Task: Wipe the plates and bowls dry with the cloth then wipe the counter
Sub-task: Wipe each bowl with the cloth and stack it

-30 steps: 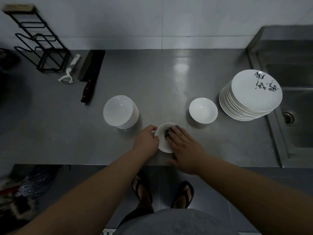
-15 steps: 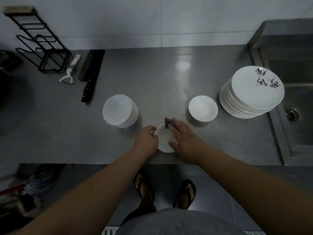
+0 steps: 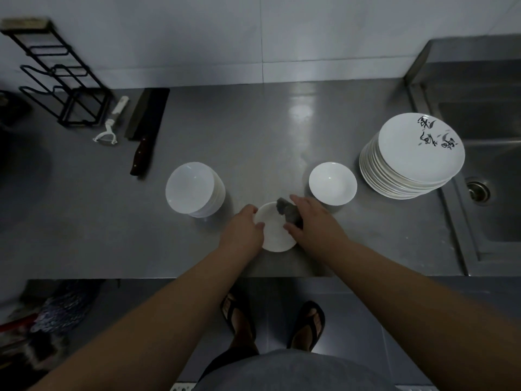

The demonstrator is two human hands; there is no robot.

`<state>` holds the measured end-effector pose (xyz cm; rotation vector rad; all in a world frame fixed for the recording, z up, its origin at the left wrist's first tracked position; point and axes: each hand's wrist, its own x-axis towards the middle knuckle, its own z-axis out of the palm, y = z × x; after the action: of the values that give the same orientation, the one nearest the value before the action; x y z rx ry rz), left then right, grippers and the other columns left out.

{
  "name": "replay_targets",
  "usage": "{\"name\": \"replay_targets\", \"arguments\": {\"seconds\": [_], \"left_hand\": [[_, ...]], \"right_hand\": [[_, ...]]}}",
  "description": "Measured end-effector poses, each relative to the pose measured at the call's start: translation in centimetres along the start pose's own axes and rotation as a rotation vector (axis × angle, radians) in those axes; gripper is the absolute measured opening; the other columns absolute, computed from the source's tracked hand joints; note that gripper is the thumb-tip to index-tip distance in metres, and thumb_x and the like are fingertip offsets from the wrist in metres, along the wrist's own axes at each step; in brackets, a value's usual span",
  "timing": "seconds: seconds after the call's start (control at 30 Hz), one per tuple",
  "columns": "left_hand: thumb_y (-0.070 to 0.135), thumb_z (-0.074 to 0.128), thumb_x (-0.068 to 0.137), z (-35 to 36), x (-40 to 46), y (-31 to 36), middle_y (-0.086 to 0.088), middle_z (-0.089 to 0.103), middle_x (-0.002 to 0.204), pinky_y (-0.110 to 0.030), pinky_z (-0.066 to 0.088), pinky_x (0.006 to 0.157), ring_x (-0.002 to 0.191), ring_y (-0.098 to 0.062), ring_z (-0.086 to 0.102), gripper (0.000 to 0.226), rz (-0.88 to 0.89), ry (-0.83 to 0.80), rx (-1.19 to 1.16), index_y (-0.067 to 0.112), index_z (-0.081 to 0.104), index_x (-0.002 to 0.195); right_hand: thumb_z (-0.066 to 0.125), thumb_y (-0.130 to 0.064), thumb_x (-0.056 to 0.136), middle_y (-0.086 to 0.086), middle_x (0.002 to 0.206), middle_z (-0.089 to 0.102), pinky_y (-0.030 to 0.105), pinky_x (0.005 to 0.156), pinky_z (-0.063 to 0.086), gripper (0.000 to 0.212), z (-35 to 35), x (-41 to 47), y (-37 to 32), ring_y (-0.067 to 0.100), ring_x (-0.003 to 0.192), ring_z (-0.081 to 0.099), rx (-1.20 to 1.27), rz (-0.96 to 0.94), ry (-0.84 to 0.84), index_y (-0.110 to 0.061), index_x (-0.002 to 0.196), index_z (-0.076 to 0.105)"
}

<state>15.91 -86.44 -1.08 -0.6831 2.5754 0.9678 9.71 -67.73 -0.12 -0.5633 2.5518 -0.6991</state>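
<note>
Small white bowl [image 3: 275, 230] at counter [image 3: 253, 142] front edge — gripped at left rim by left hand [image 3: 243, 231]; dark cloth [image 3: 289, 211] pinched against right rim by right hand [image 3: 314, 221].

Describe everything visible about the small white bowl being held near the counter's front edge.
The small white bowl is plain, glossy and ceramic-looking, with no pattern. It sits upright at the front of the steel counter. The left hand grips its left rim; the right hand holds a dark grey cloth against its right rim. Both hands hide part of it.
</note>
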Motion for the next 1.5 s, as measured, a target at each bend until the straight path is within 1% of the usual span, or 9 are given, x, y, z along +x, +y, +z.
{"name": "replay_targets", "arguments": {"seconds": [0.4,0.53,0.67,0.83,0.93,1.03,1.13,1.33,1.5], "left_hand": [[0.011,0.071,0.069,2.3,-1.0,0.1,-0.009,0.064,0.1,-0.052,0.062,0.076,0.091,-0.032,0.065,0.031,-0.426,0.004,-0.548,0.02,0.055,0.094],[0.037,0.066,0.077,1.4,-0.6,0.0,-0.005,0.067,0.098,-0.037,0.055,0.067,0.083,-0.022,0.065,0.035,-0.233,-0.065,-0.26,0.018,0.055,0.105],[0.023,0.061,0.095,-0.6,1.2,0.0,0.006,0.058,0.084,-0.033,0.05,0.074,0.086,-0.023,0.063,0.007,-0.028,0.01,-0.126,0.021,0.058,0.102],[0.011,0.067,0.078,0.7,0.3,0.3,-0.009,0.066,0.091,-0.04,0.059,0.072,0.084,-0.028,0.065,0.015,-0.327,0.034,-0.415,0.019,0.056,0.085],[0.01,0.065,0.081,1.7,-1.0,0.5,-0.021,0.068,0.1,-0.048,0.064,0.07,0.088,-0.037,0.072,0.026,-0.494,-0.089,-0.624,0.007,0.06,0.106],[0.042,0.065,0.08,0.9,-0.8,0.0,-0.009,0.071,0.094,-0.042,0.06,0.07,0.082,-0.027,0.071,0.043,-0.322,-0.128,-0.332,0.013,0.061,0.111],[0.034,0.064,0.093,-0.3,0.8,-0.4,-0.002,0.065,0.091,-0.035,0.052,0.074,0.083,-0.021,0.062,0.016,-0.121,-0.049,-0.174,0.021,0.057,0.099],[0.03,0.064,0.066,1.9,1.1,-1.5,-0.012,0.064,0.095,-0.056,0.062,0.066,0.086,-0.036,0.065,0.023,-0.368,-0.025,-0.529,0.02,0.058,0.087],[0.015,0.064,0.09,-0.9,-1.1,0.4,-0.013,0.062,0.092,-0.054,0.063,0.062,0.079,-0.038,0.069,0.011,-0.381,0.144,-0.686,0.018,0.053,0.087]], "right_hand": [[0.07,-0.057,0.087,0.004,0.099,0.066,0.045,0.081,0.057,0.044,2.7,-1.1,0.3,0.025,0.09,0.065,0.097,0.296,0.065,-0.021,0.106,0.054],[0.069,-0.062,0.085,0.003,0.098,0.066,0.045,0.08,0.056,0.047,0.8,0.1,0.7,0.025,0.089,0.065,-0.025,0.205,-0.02,-0.022,0.103,0.052],[0.067,-0.061,0.088,0.003,0.098,0.066,0.044,0.078,0.056,0.045,-0.1,0.9,0.0,0.025,0.089,0.065,-0.109,0.156,-0.052,-0.022,0.105,0.052],[0.055,-0.059,0.097,0.01,0.106,0.066,0.039,0.078,0.051,0.044,2.9,-1.0,-0.8,0.027,0.09,0.062,0.088,0.365,0.036,-0.017,0.11,0.05],[0.054,-0.058,0.098,0.013,0.11,0.066,0.039,0.08,0.052,0.048,3.5,-1.5,-0.9,0.029,0.095,0.064,0.098,0.385,0.017,-0.013,0.115,0.05],[0.059,-0.06,0.094,0.009,0.106,0.067,0.042,0.081,0.055,0.046,1.7,-0.1,-0.4,0.029,0.094,0.065,0.025,0.294,-0.019,-0.018,0.112,0.051],[0.065,-0.055,0.092,0.005,0.102,0.067,0.041,0.081,0.055,0.038,0.7,0.8,-0.3,0.027,0.091,0.065,0.049,0.244,-0.044,-0.023,0.107,0.051],[0.064,-0.042,0.099,0.011,0.112,0.065,0.033,0.081,0.044,0.039,3.9,-1.8,-1.8,0.033,0.105,0.063,0.42,0.463,0.036,-0.012,0.119,0.05],[0.073,-0.043,0.092,-0.007,0.086,0.062,0.026,0.062,0.04,0.024,1.6,-3.5,-2.1,0.015,0.083,0.064,0.411,0.374,-0.075,-0.023,0.092,0.059]]}}
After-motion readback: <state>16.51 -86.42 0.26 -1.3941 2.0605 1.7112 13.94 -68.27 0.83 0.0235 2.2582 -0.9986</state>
